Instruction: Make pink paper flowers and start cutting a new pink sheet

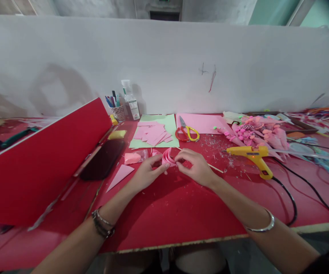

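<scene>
Between my two hands is a piece of pink paper [168, 156], curled into rounded layers just above the red table [164, 213]. My left hand [150, 172] pinches its left side between thumb and fingers. On its right edge, the fingertips of my right hand [194, 165] are closed. A thin wooden stick [216, 168] lies partly behind my right hand. Left of my left hand are a pink paper triangle [120, 176] and a small packet of pink clay-like stuff [133, 158]. Pink paper pieces [154, 134] rest on a green sheet [140, 142] behind the hands.
Scissors [187, 133] lie on a pink sheet's [201, 121] near edge. A yellow glue gun [251, 156] with a black cord sits at right, before a pile of pink wrapped bundles [256, 131]. A phone [103, 160] and a red board [53, 160] stand left.
</scene>
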`<act>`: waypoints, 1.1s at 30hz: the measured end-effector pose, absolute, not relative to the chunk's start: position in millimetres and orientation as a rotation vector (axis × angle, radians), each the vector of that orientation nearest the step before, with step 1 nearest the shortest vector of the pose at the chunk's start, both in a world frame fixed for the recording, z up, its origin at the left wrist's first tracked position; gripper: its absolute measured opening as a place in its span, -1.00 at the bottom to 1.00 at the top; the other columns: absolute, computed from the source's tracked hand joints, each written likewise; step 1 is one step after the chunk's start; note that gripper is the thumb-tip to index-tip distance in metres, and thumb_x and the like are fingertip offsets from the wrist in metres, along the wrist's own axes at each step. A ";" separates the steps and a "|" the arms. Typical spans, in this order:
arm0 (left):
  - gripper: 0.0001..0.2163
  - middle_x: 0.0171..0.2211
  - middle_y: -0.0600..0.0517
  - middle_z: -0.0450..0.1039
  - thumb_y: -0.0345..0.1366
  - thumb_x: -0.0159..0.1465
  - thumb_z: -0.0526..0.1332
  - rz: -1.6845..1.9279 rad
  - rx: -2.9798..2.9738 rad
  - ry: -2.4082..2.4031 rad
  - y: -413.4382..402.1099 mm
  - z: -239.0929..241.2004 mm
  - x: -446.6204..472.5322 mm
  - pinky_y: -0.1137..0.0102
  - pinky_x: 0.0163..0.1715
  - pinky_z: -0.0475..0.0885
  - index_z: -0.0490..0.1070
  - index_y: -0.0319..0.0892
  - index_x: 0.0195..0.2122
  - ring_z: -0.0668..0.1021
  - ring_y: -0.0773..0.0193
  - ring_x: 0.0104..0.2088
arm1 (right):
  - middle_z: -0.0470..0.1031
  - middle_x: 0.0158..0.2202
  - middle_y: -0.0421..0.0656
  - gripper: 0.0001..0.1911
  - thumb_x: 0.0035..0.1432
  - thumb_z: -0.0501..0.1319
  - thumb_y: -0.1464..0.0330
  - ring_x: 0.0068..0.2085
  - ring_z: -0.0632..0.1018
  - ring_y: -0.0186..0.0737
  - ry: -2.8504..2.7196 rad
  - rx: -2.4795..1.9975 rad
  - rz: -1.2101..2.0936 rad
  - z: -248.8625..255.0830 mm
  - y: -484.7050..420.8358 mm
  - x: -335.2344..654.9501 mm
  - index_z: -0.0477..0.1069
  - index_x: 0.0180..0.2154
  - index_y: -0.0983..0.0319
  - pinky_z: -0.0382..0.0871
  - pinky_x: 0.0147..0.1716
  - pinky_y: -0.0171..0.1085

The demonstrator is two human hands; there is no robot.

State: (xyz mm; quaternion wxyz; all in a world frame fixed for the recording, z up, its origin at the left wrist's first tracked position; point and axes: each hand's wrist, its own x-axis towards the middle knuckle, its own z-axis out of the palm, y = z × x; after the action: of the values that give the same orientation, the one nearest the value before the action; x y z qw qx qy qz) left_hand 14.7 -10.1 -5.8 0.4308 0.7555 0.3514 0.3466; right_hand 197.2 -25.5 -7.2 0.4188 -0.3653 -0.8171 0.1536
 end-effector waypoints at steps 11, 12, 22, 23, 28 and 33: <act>-0.76 -0.56 0.10 0.36 -0.28 0.19 0.07 0.850 1.863 0.765 -8.9 -6.0 10.2 0.40 -0.29 0.28 0.38 -0.25 -0.18 0.40 0.32 -0.45 | 0.35 -0.41 -0.19 -0.88 0.04 0.07 0.52 -0.36 0.39 -0.34 -2.001 -0.915 0.421 -6.6 -25.3 197.5 0.32 -0.40 0.23 0.26 -0.36 -0.37; -0.76 -0.57 0.10 0.36 -0.28 0.18 0.07 0.847 1.858 0.755 -8.6 -5.8 9.8 0.40 -0.28 0.27 0.38 -0.26 -0.18 0.40 0.32 -0.45 | 0.36 -0.41 -0.19 -0.88 0.04 0.07 0.53 -0.36 0.39 -0.34 -1.996 -0.917 0.422 -6.6 -25.2 197.6 0.32 -0.40 0.23 0.26 -0.36 -0.37; -0.74 -0.61 0.10 0.33 -0.24 0.17 0.08 0.852 1.785 0.745 -9.7 -0.9 7.6 0.40 -0.30 0.29 0.41 -0.24 -0.20 0.39 0.33 -0.49 | 0.37 -0.42 -0.19 -0.87 0.00 0.06 0.54 -0.37 0.40 -0.33 -1.961 -0.927 0.432 -7.9 -22.9 199.1 0.32 -0.41 0.24 0.26 -0.35 -0.35; -0.74 -0.61 0.10 0.33 -0.23 0.17 0.07 0.858 1.785 0.755 -9.6 -1.0 7.7 0.41 -0.32 0.29 0.41 -0.25 -0.20 0.38 0.34 -0.50 | 0.37 -0.42 -0.19 -0.87 0.00 0.06 0.54 -0.37 0.40 -0.33 -1.965 -0.931 0.429 -7.8 -23.1 198.9 0.32 -0.41 0.24 0.26 -0.35 -0.35; -0.73 -0.58 0.11 0.33 -0.23 0.18 0.05 0.871 1.824 0.766 -8.5 -1.8 10.1 0.42 -0.34 0.30 0.39 -0.25 -0.18 0.38 0.36 -0.51 | 0.36 -0.42 -0.19 -0.89 0.04 0.06 0.51 -0.37 0.38 -0.33 -2.033 -0.938 0.385 -6.2 -25.2 197.8 0.32 -0.41 0.23 0.25 -0.35 -0.35; -0.75 -0.56 0.10 0.36 -0.28 0.17 0.08 0.868 1.796 0.789 -8.4 -2.8 10.6 0.43 -0.33 0.31 0.40 -0.25 -0.18 0.38 0.37 -0.51 | 0.37 -0.40 -0.17 -0.90 0.05 0.07 0.51 -0.34 0.38 -0.33 -2.057 -0.937 0.371 -5.9 -26.0 198.3 0.32 -0.40 0.24 0.25 -0.32 -0.35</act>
State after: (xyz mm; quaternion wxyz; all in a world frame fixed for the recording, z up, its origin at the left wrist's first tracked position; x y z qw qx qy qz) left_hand 10.6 -8.4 -2.8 0.4777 0.7355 0.3231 0.3555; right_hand 198.3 -26.0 -5.9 0.4130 -0.3724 -0.8179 0.1477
